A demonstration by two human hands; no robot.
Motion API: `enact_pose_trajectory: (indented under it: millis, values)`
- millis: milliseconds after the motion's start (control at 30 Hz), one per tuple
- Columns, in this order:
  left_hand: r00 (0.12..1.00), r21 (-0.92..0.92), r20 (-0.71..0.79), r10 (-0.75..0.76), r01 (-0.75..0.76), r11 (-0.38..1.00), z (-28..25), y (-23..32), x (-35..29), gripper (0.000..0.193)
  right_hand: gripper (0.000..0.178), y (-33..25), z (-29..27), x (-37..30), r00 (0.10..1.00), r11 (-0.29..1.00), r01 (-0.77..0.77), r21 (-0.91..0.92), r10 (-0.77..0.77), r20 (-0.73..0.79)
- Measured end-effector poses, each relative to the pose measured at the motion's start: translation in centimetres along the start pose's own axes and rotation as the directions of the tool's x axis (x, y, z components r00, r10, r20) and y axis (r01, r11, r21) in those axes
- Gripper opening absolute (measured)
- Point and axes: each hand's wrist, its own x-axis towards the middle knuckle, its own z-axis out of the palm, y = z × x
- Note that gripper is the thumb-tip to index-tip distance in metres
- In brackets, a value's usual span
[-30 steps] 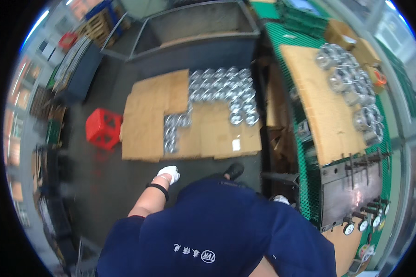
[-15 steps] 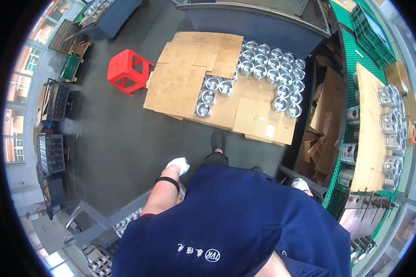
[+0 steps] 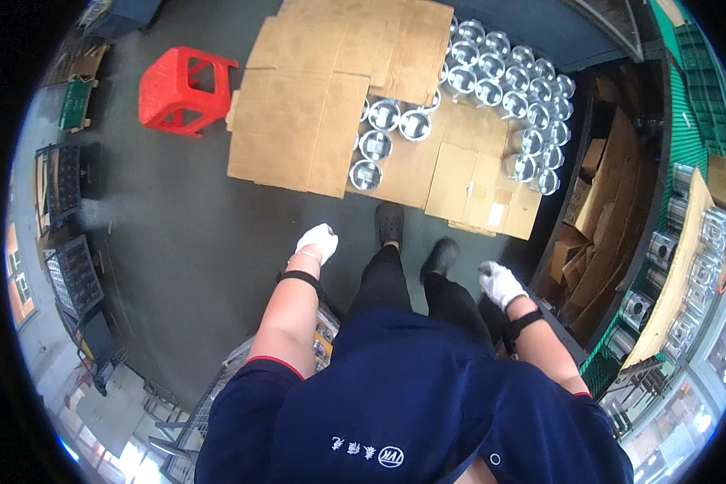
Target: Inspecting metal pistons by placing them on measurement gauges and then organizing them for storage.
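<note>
My left hand (image 3: 319,242), in a white glove, hangs over the grey floor left of my shoes with its fingers curled in. My right hand (image 3: 500,284), gloved the same way, is held out in front of my right thigh. Its fingers are curled too, and nothing shows in either hand. Ahead of both hands, several shiny metal pistons (image 3: 490,91) stand in rows on a cardboard sheet (image 3: 399,171). Larger cardboard pieces (image 3: 278,129) cover the left part of that stack. The pistons are apart from my hands.
A red plastic stool (image 3: 165,93) stands on the floor at the left. Along the right runs a green-topped bench with more pistons (image 3: 706,270) and a cardboard strip (image 3: 669,298). Under it, a dark shelf holds folded cardboard (image 3: 613,194). Racks (image 3: 74,278) line the far left.
The cardboard and pistons now appear nearer and higher in view, and both my shoes show. My right hand has come forward from beside the bench into plain view. My left hand stays curled.
</note>
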Motion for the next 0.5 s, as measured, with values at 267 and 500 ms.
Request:
enact_pose_trajectory:
  millis: [267,500]
  values:
    - [0.988,-0.055,0.146,-0.051,0.059,0.997,5.6,3.4,12.2,0.039,0.030,-2.6,2.4,16.3,0.989,0.982,0.147,-0.115,-0.144,0.033]
    - [1.000,-0.060,0.003,-0.028,0.028,0.998,6.9,2.8,18.7,0.061,0.042,-6.1,5.6,27.5,0.972,0.924,0.208,-0.322,-0.231,-0.034]
